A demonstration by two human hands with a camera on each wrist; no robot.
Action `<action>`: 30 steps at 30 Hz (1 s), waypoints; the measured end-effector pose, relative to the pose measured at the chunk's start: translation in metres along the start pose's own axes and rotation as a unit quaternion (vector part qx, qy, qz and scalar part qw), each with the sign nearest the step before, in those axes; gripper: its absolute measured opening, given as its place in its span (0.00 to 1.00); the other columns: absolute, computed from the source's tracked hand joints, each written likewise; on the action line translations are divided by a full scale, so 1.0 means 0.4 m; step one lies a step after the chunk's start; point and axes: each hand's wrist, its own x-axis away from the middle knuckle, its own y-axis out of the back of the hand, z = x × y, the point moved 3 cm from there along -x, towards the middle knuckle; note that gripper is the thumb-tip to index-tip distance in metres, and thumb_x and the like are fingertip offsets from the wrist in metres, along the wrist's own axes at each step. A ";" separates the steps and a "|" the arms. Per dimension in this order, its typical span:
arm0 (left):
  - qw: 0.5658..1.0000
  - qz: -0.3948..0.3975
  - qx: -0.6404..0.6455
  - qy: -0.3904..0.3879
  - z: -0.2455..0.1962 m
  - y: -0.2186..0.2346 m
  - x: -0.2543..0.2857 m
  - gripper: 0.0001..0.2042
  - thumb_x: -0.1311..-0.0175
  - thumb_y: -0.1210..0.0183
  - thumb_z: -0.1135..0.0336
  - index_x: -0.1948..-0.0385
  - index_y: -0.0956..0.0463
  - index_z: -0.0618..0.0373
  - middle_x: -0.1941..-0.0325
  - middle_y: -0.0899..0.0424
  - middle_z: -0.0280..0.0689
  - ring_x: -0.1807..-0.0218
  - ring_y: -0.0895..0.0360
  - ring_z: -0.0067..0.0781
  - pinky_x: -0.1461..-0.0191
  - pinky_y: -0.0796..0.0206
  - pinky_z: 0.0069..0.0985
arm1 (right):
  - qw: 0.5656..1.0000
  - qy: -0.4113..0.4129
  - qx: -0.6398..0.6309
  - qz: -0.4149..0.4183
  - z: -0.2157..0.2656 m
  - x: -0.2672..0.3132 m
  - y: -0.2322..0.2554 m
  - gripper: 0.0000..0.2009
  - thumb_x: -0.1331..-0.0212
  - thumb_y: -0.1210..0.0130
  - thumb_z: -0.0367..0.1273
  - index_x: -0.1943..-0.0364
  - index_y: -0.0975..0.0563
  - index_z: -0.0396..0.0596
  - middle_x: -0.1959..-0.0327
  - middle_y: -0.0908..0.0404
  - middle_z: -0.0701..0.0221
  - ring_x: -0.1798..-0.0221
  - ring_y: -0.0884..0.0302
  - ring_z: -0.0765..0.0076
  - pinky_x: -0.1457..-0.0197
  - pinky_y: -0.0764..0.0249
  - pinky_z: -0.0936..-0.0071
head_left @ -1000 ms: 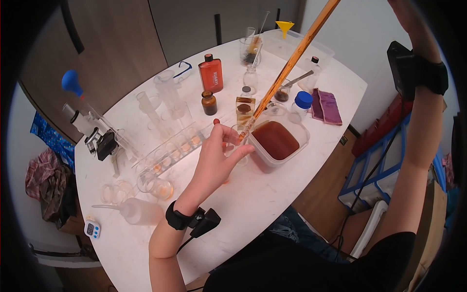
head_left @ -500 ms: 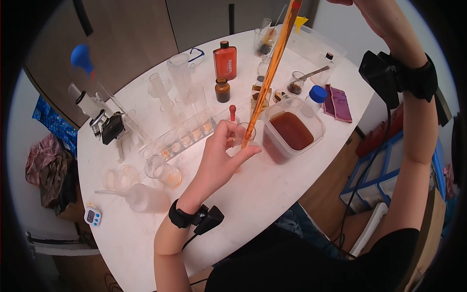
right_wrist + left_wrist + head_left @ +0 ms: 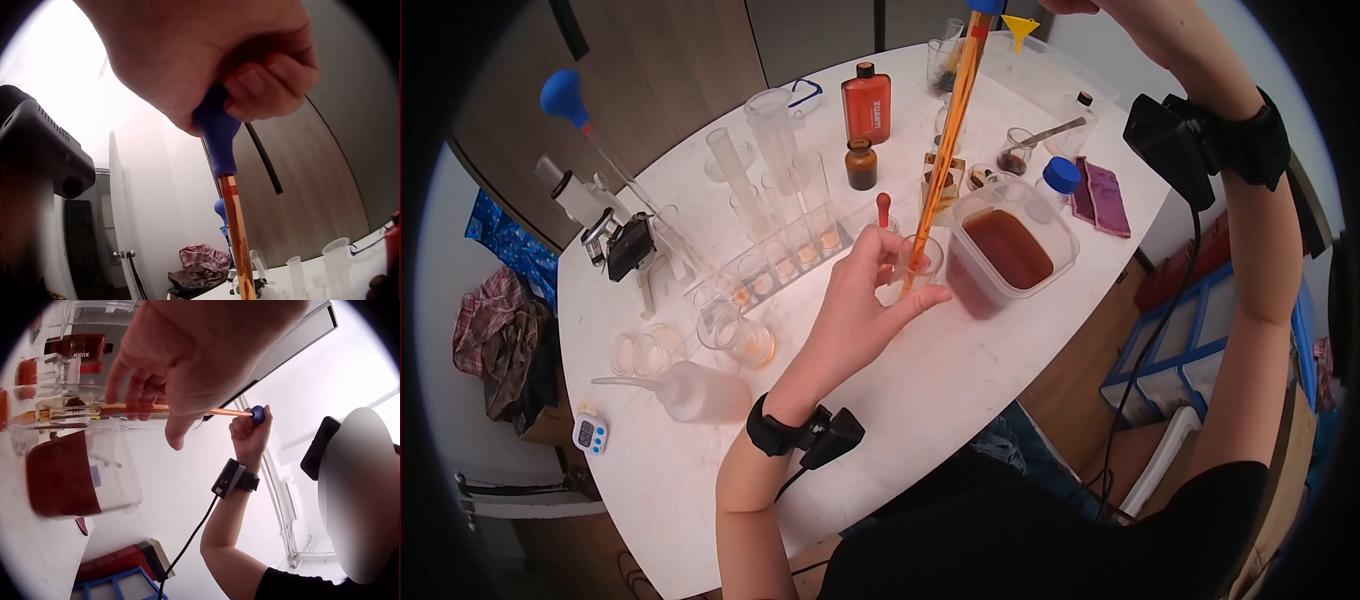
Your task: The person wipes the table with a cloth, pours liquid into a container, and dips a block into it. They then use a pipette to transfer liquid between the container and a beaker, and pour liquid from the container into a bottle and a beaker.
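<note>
In the right wrist view my right hand (image 3: 212,56) squeezes the blue bulb (image 3: 217,134) of a long glass pipette (image 3: 236,231), which looks orange-brown inside. The same pipette (image 3: 948,150) slants down in the head view, its lower end inside a small clear glass vessel (image 3: 930,262). Around that vessel curl the fingers of my left hand (image 3: 855,315), with the thumb on the near side. Just right of it stands a clear plastic tub (image 3: 1055,285) of dark red-brown liquid. A red-bulbed dropper (image 3: 884,208) stands behind my left fingers.
Left of my hand are a rack of tubes (image 3: 775,272), a flask (image 3: 752,345), a wash bottle (image 3: 700,392) and a microscope (image 3: 625,245). Behind stand a red bottle (image 3: 866,105) and a brown bottle (image 3: 861,165). A blue-capped bottle (image 3: 1060,178) is beyond the tub.
The pipette stands more upright than before, and its blue bulb has come into the head view. My right hand has moved left; the tabletop view has shifted slightly.
</note>
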 end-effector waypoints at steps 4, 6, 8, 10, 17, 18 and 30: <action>0.999 -0.010 -0.026 -0.016 -0.003 0.001 -0.001 0.19 0.48 0.34 0.61 0.66 0.37 0.56 0.63 0.22 0.38 0.56 0.24 0.29 0.48 0.34 0.31 | 1.000 0.000 -0.026 -0.012 0.005 0.013 -0.024 0.25 0.38 0.57 0.51 0.85 0.26 0.49 0.90 0.37 0.80 0.88 0.46 0.83 0.85 0.51 0.83; 1.000 -0.009 -0.021 -0.017 -0.002 0.001 -0.001 0.19 0.48 0.34 0.60 0.65 0.38 0.56 0.63 0.22 0.38 0.57 0.24 0.29 0.48 0.34 0.31 | 0.999 -0.033 -0.005 0.019 0.003 0.004 -0.028 0.26 0.38 0.57 0.52 0.83 0.24 0.47 0.89 0.35 0.79 0.87 0.43 0.83 0.84 0.48 0.85; 1.000 -0.008 -0.016 -0.018 -0.003 0.001 -0.001 0.19 0.48 0.35 0.60 0.65 0.38 0.56 0.62 0.22 0.38 0.57 0.24 0.29 0.48 0.34 0.31 | 0.999 -0.039 0.013 0.018 0.011 0.004 -0.031 0.25 0.39 0.56 0.52 0.83 0.24 0.47 0.89 0.35 0.79 0.87 0.43 0.83 0.84 0.48 0.85; 0.999 -0.007 -0.035 -0.009 -0.004 0.001 -0.002 0.19 0.48 0.35 0.60 0.65 0.38 0.56 0.63 0.23 0.38 0.58 0.24 0.28 0.48 0.34 0.31 | 0.998 -0.045 0.030 0.016 0.019 0.005 -0.033 0.25 0.39 0.55 0.52 0.83 0.24 0.48 0.89 0.35 0.79 0.87 0.43 0.83 0.83 0.48 0.85; 0.999 0.007 -0.015 0.044 -0.004 0.004 0.000 0.18 0.48 0.34 0.61 0.63 0.35 0.52 0.58 0.24 0.33 0.50 0.28 0.26 0.42 0.39 0.33 | 1.000 -0.003 -0.006 -0.021 0.021 0.007 -0.008 0.25 0.40 0.53 0.52 0.83 0.24 0.48 0.89 0.36 0.80 0.87 0.46 0.84 0.85 0.51 0.83; 0.999 0.007 -0.012 0.043 -0.002 0.004 -0.001 0.18 0.48 0.34 0.61 0.63 0.35 0.51 0.58 0.24 0.32 0.50 0.28 0.26 0.42 0.40 0.33 | 0.999 -0.018 0.029 -0.023 0.020 0.002 -0.004 0.25 0.40 0.52 0.52 0.83 0.24 0.47 0.90 0.37 0.81 0.87 0.46 0.84 0.85 0.51 0.83; 0.999 0.006 -0.022 0.048 -0.006 0.004 0.001 0.18 0.48 0.35 0.59 0.63 0.35 0.52 0.58 0.23 0.32 0.50 0.29 0.25 0.42 0.41 0.34 | 0.995 0.072 0.049 -0.048 0.017 0.004 0.037 0.26 0.41 0.53 0.55 0.88 0.28 0.50 0.93 0.42 0.81 0.93 0.52 0.85 0.89 0.60 0.84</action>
